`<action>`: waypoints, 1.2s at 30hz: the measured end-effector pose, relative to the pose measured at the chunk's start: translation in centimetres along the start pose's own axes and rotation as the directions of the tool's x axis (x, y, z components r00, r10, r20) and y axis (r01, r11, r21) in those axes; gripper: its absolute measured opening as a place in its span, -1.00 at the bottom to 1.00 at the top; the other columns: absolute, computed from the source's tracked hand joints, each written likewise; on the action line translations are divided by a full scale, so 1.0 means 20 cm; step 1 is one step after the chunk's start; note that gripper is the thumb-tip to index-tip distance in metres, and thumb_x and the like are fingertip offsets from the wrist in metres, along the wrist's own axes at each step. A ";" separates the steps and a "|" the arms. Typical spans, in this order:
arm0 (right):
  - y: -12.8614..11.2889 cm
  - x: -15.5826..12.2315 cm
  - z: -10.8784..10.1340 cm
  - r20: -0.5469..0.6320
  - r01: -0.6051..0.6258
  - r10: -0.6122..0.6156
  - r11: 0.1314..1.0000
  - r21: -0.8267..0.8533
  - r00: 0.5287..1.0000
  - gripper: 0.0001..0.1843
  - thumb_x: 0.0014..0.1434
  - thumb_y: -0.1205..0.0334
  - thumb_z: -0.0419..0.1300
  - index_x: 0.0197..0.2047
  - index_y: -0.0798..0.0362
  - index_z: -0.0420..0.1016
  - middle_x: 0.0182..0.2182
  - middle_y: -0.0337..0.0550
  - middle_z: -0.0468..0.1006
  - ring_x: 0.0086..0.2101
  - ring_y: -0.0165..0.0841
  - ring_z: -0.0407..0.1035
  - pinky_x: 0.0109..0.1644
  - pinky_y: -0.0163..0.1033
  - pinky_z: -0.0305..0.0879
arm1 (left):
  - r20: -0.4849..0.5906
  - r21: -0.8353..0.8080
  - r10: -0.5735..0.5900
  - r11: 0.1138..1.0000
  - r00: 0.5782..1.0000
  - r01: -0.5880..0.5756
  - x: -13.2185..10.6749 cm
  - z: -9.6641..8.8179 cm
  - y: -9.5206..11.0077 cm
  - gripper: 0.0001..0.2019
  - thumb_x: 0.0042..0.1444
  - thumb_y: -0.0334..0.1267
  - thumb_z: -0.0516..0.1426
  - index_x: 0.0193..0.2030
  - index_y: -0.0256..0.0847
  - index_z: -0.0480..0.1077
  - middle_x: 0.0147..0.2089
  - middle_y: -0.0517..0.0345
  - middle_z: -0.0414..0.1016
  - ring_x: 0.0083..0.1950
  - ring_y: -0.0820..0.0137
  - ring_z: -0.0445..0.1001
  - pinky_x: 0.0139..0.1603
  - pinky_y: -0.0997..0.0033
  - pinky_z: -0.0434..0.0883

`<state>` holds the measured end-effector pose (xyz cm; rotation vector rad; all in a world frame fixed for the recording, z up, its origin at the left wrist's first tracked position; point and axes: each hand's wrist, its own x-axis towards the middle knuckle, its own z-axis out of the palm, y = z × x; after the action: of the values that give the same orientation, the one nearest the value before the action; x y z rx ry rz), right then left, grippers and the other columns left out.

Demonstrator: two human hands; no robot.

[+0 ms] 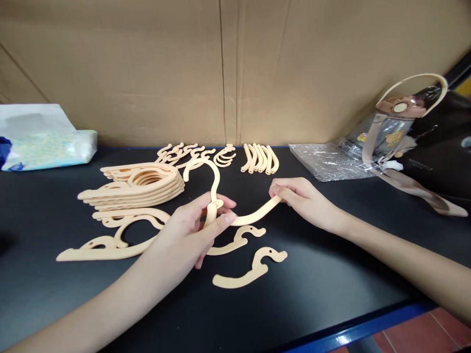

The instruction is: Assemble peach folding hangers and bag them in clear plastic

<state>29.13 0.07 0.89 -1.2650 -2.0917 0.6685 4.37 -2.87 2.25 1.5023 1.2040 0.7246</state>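
My left hand (200, 228) is closed around a cream plastic hanger hook (214, 179), its curved end pointing up and left. Between my two hands runs a curved cream hanger arm (257, 212); my right hand (300, 198) pinches its outer end. The arm's inner end meets my left fingers, and the joint there is hidden. Below my hands lie two loose curved hanger pieces with a small hole, the nearer piece (246, 269) in full view and the farther piece (239, 241) partly covered by my left hand.
Left of my hands is a stack of folded hangers (136, 186), with another folded hanger (106, 252) in front. Behind lie loose hooked pieces (184, 152) and a row of curved arms (260, 158). A tissue pack (51, 147), clear plastic bag (320, 159) and water bottle (392, 130) stand around.
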 end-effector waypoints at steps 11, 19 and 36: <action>-0.15 -0.08 0.04 0.243 0.541 -0.498 0.631 -0.556 0.832 -0.46 0.44 -0.09 -0.08 -0.35 0.08 0.50 -0.49 -0.22 0.48 -0.49 -0.40 0.27 -0.36 -0.23 0.08 | 0.029 0.005 -0.009 1.000 1.000 0.009 -0.02 0.02 0.02 -0.65 0.17 0.05 0.17 -0.04 -0.13 0.40 -0.71 0.48 0.16 -0.72 0.50 0.19 -0.64 0.51 0.26; -0.05 -0.04 -0.02 0.265 0.410 -0.337 0.861 -0.302 0.904 -0.65 0.41 0.01 0.05 -0.15 0.05 0.55 -0.36 -0.22 0.52 -0.38 -0.44 0.38 -0.29 -0.34 0.18 | 0.130 -0.082 -0.151 0.983 0.980 0.162 -0.01 0.01 0.03 -0.41 0.26 0.15 -0.03 0.21 -0.21 0.44 -0.80 0.35 0.25 -0.66 0.39 0.27 -0.26 0.30 0.43; -0.06 -0.05 0.00 0.210 0.529 -0.486 0.766 -0.366 0.848 -0.66 0.36 -0.01 0.13 -0.16 0.03 0.64 -0.49 -0.27 0.36 -0.44 -0.43 0.22 -0.31 -0.32 0.11 | 0.417 -0.263 -0.166 0.919 0.894 0.293 -0.01 -0.02 0.02 -0.51 0.28 0.13 0.08 0.20 -0.08 0.47 -0.65 0.25 0.46 -0.58 0.50 0.35 -0.47 0.56 0.25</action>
<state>28.71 -1.31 1.55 -0.7892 -2.6049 0.0404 4.07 -2.88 2.82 1.1367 0.8921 0.4085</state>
